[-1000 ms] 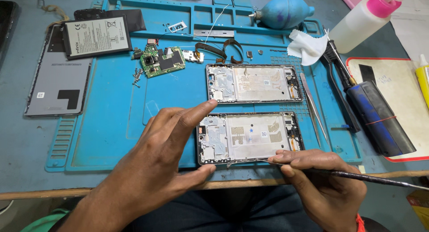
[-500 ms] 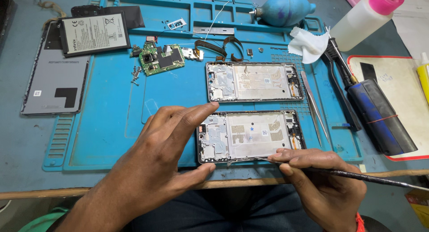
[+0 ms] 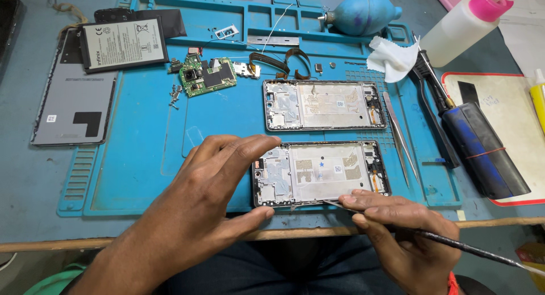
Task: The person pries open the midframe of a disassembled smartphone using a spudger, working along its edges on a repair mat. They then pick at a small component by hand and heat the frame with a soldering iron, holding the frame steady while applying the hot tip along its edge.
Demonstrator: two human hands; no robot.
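Note:
Two opened phone frames lie on a blue repair mat (image 3: 142,158). My left hand (image 3: 210,193) pinches the left end of the nearer frame (image 3: 321,173) between forefinger and thumb. My right hand (image 3: 397,232) holds a thin dark pry tool (image 3: 448,244) whose tip touches that frame's near edge. The second frame (image 3: 323,105) sits just beyond it, untouched.
On the mat lie a green circuit board (image 3: 205,76), loose screws (image 3: 175,95), flex cables (image 3: 284,61) and tweezers (image 3: 400,136). A battery (image 3: 122,44) and grey back cover (image 3: 74,110) sit left. A blue air blower (image 3: 360,14), white cloth (image 3: 392,59), squeeze bottle (image 3: 462,25) and dark-handled tool (image 3: 477,144) are right.
Nothing in the scene has clearly moved; both hands stay on the nearer frame with the tool tip at its near edge.

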